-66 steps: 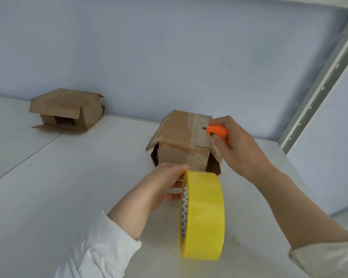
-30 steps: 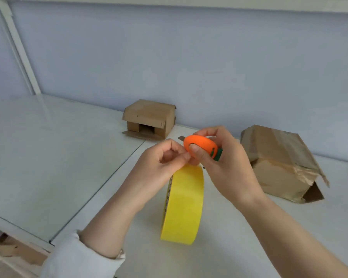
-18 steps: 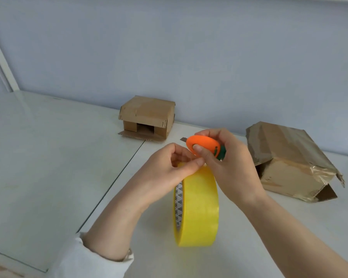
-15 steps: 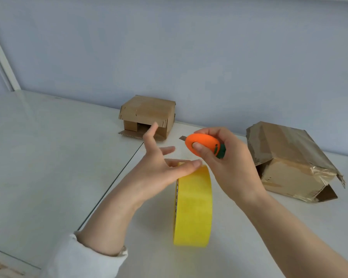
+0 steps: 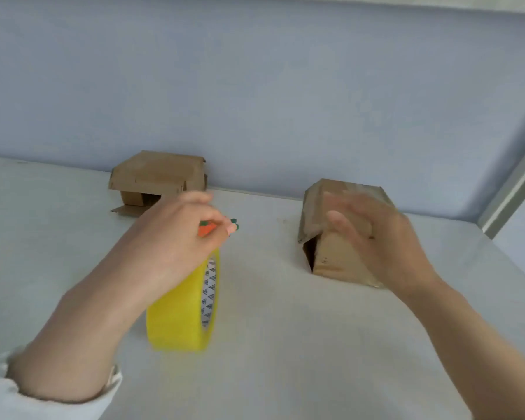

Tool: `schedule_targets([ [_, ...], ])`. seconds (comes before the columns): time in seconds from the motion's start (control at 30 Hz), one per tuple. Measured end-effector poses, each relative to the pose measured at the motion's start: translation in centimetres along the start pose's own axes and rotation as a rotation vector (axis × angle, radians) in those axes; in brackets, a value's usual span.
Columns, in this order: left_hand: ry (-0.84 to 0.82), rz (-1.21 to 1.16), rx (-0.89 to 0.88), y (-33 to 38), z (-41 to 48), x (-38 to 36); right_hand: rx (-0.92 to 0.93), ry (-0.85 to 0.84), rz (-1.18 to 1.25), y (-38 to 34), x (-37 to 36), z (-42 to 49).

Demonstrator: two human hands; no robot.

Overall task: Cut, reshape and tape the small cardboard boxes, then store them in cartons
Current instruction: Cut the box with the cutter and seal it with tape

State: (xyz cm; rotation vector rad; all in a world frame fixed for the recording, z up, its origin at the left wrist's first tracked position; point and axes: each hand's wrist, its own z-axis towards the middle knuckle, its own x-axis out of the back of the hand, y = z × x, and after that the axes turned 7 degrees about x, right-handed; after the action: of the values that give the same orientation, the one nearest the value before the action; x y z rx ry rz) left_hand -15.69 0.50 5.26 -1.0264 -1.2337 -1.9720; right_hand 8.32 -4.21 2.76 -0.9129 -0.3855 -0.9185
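Note:
My left hand (image 5: 176, 237) grips the orange and green cutter (image 5: 208, 228), of which only a small part shows between the fingers. Under that hand the yellow tape roll (image 5: 182, 316) stands on edge on the white table (image 5: 285, 344). My right hand (image 5: 373, 237) is blurred, with fingers spread, in front of the taped brown cardboard box (image 5: 331, 256) at centre right. Whether it touches the box I cannot tell. A second small cardboard box (image 5: 158, 174) with loose flaps sits at the back left by the wall.
A pale blue wall (image 5: 255, 101) runs behind the table. A grey metal upright (image 5: 509, 192) rises at the far right beyond the table corner. White sleeves cover both forearms at the bottom edge.
The cutter has passed from my right hand to my left hand. My right hand let go and moved right to the taped box. The view shifted right.

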Motion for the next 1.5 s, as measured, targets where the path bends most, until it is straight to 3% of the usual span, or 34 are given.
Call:
schedule_targets([
  [0.07,0.001,-0.054,-0.107,3.3,0.6,-2.0,0.005,0.094,-0.117,4.2,2.6,-1.4],
  [0.23,-0.203,0.071,-0.287,9.4,3.7,-10.1,0.224,-0.001,-0.230,9.8,1.6,-3.3],
  [0.3,-0.201,0.106,-0.297,9.7,4.8,-12.7,0.308,-0.008,-0.299,11.2,1.2,-3.5],
  [0.43,-0.120,-0.036,-0.329,8.7,5.0,-15.1,0.389,-0.196,-0.333,12.8,1.6,-3.5],
  [0.5,-0.129,-0.169,-0.261,8.6,5.1,-15.1,0.279,-0.162,-0.096,12.2,2.2,-3.5],
  [0.63,-0.198,-0.581,0.070,9.3,5.4,-15.1,-0.309,-0.054,0.464,10.3,2.3,-3.5],
  [0.77,-0.211,-0.735,0.132,10.2,4.6,-15.7,-0.388,-0.001,0.613,9.3,1.3,-3.3],
  [0.87,-0.231,-0.891,0.178,10.8,2.6,-15.5,-0.321,-0.003,0.412,7.6,3.7,-3.3],
  [1.0,-0.525,-1.115,0.252,11.4,-1.9,-15.0,-0.095,-0.171,-0.145,3.8,7.7,-3.4],
  [1.07,-0.557,-1.015,0.218,11.2,-3.5,-14.9,-0.059,-0.356,-0.291,2.0,7.7,-3.9],
  [1.17,-0.337,-0.900,0.149,11.3,-3.0,-13.8,0.034,-0.512,-0.347,0.4,6.1,-4.9],
  [1.23,-0.253,-0.894,0.055,12.2,-1.4,-12.7,-0.050,-0.505,-0.148,0.0,6.6,-4.4],
  [1.33,-0.314,-0.686,-0.128,13.8,1.4,-11.9,-0.183,-0.423,0.151,0.7,8.3,-3.0],
  [1.43,-0.367,-0.341,-0.267,14.2,3.2,-12.3,-0.174,-0.348,-0.049,2.7,9.3,-2.3],
  [1.5,-0.403,-0.171,-0.269,14.1,3.4,-12.4,-0.168,-0.403,-0.272,3.9,9.3,-2.6],
])
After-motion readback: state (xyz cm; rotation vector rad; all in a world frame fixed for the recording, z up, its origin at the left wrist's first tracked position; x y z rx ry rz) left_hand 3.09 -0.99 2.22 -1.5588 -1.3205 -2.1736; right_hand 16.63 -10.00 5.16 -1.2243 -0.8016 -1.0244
